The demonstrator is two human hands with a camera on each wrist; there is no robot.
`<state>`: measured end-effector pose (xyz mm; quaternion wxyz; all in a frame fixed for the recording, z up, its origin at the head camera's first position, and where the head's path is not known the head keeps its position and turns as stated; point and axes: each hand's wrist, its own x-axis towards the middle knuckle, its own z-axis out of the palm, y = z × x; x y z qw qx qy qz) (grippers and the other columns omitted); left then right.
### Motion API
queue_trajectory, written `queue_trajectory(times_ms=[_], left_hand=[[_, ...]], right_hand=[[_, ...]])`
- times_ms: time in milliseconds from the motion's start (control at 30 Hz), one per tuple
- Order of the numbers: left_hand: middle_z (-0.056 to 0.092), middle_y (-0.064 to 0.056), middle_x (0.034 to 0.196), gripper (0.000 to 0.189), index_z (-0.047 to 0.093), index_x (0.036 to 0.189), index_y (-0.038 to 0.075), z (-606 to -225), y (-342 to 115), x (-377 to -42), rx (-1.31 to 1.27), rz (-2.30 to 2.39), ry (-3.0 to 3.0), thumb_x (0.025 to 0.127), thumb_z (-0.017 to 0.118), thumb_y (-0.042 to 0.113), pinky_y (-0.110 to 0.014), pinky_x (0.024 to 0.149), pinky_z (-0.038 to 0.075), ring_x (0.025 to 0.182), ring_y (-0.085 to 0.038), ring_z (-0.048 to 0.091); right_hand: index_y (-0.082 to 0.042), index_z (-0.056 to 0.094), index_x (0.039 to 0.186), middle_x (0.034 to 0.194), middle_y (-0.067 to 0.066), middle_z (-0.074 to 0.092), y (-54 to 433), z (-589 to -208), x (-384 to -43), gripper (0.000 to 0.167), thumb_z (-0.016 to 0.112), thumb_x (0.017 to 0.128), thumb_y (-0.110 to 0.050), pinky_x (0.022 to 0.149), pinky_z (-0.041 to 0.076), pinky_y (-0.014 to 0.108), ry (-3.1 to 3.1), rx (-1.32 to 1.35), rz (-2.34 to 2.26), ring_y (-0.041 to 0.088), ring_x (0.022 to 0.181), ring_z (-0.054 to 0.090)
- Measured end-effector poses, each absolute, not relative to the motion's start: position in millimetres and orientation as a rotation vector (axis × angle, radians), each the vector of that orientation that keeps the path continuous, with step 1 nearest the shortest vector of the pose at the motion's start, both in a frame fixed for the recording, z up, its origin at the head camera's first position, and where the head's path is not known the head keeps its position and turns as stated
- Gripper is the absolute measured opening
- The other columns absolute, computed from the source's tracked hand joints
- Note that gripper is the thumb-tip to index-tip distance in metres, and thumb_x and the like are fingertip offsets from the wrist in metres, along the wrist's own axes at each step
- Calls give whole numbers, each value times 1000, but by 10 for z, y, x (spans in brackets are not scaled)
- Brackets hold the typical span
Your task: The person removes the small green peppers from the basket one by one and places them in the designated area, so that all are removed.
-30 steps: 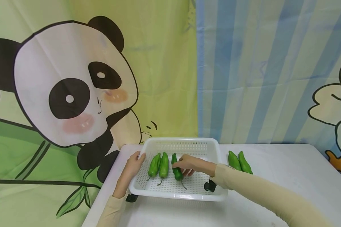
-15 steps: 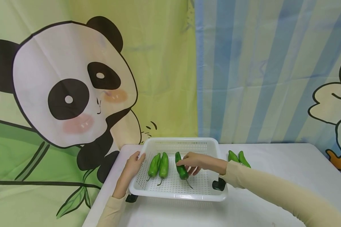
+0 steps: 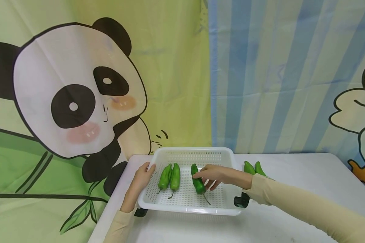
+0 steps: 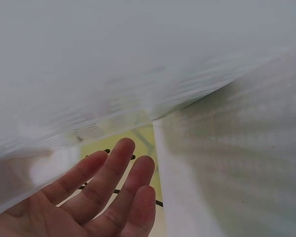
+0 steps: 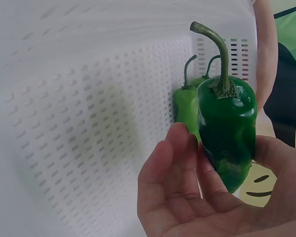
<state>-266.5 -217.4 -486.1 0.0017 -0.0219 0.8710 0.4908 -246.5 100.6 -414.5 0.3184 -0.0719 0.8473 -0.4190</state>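
Note:
A white perforated basket (image 3: 188, 150) sits on a white table (image 3: 295, 192). Two light green peppers (image 3: 170, 177) lie side by side in its left half. My right hand (image 3: 207, 174) reaches into the basket and pinches a dark green pepper (image 3: 198, 183) between thumb and fingers, stem toward me. In the right wrist view the dark green pepper (image 5: 226, 133) sits against the fingers (image 5: 173, 168), with the basket floor (image 5: 89, 123) behind. My left hand (image 3: 142, 176) rests on the basket's left rim; its fingers (image 4: 106, 185) lie straight along the basket wall (image 4: 237, 163).
Two more green peppers (image 3: 253, 167) lie on the table just right of the basket, partly behind my right sleeve. A printed panda and striped curtain hangs close behind the table's far edge. The table's left edge runs beside my left forearm.
My right hand has carried the dark green pepper to the right inside the basket, away from the two light green ones. The left hand has stayed at the rim.

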Motion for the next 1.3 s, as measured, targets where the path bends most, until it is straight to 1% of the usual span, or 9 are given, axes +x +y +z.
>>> queue_trajectory(times_ms=[167,467,600,767,1000,1167,1300], left_hand=[[72,-17,97,39,58,130,9,-4864,-2175,-2667,-72,1538,2732,105,50,38,-35,52,59,66,-20,72],[71,-17,97,39,57,131,8,-4861,-2174,-2652,-73,1550,2722,105,50,37,-35,52,59,67,-21,72],[72,-17,96,39,58,130,8,-4860,-2169,-2655,-71,1547,2728,105,50,37,-35,51,59,66,-21,72],[72,-17,94,41,57,131,7,-4861,-2168,-2661,-59,1529,2746,106,49,37,-34,50,59,64,-20,71],[73,-17,97,43,56,134,7,-4855,-2166,-2657,-55,1531,2742,106,49,38,-34,51,59,66,-21,72],[73,-17,96,42,56,133,7,-4854,-2169,-2651,-54,1534,2738,106,49,38,-34,51,59,65,-21,72],[73,-16,96,42,56,133,8,-4857,-2175,-2650,-56,1530,2738,106,49,39,-34,51,58,65,-20,72]], right_hand=[[-10,71,107,104,12,63,1050,-4115,-2465,37,64,95,-44,72,61,39,2219,-172,-1106,26,83,73],[-9,71,101,103,13,64,1098,-4041,-2418,37,65,95,-45,72,61,39,2217,-159,-1114,24,82,71],[-9,70,103,101,12,63,1122,-4021,-2364,37,65,95,-45,72,61,39,2212,-160,-1113,22,80,70],[-8,69,104,103,12,63,1184,-4013,-2327,37,64,96,-43,71,61,38,2196,-162,-1134,20,77,69],[-7,70,105,97,10,67,1326,-3987,-2351,37,64,96,-42,69,61,36,2186,-163,-1162,18,75,68],[-6,69,109,96,10,66,1460,-3960,-2380,38,63,97,-41,71,61,36,2143,-170,-1211,15,72,68],[-6,69,112,94,8,66,1554,-3928,-2383,38,61,99,-41,74,61,37,2110,-191,-1245,14,72,68]])
